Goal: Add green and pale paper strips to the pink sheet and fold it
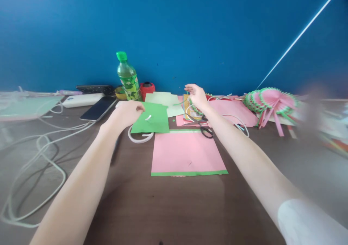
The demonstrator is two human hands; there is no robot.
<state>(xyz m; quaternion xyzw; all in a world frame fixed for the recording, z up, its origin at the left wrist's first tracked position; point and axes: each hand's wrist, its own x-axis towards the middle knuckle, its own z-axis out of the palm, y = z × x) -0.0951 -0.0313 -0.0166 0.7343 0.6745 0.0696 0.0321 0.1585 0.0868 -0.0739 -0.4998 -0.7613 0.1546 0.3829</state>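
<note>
My left hand (129,112) is at the left edge of a green paper sheet (156,123), its fingers curled closed over the edge. A small white scrap (148,117) lies on that sheet. Farther right, my right hand (198,95) is raised above the papers at the back, pinching a thin green paper strip (179,103). Below it lie scissors (206,132) with black handles, partly hidden by my right forearm. A pink sheet (187,152) with a green strip along its near edge lies flat between my arms. A white ring (140,138) shows partly under the green sheet.
A green-capped bottle (128,76) and a red container (147,88) stand by the blue wall. To the left are a phone (99,108), a white box-like device (83,99) and a looped white cable (45,149). Pink-green folded paper decorations (274,102) lie at right.
</note>
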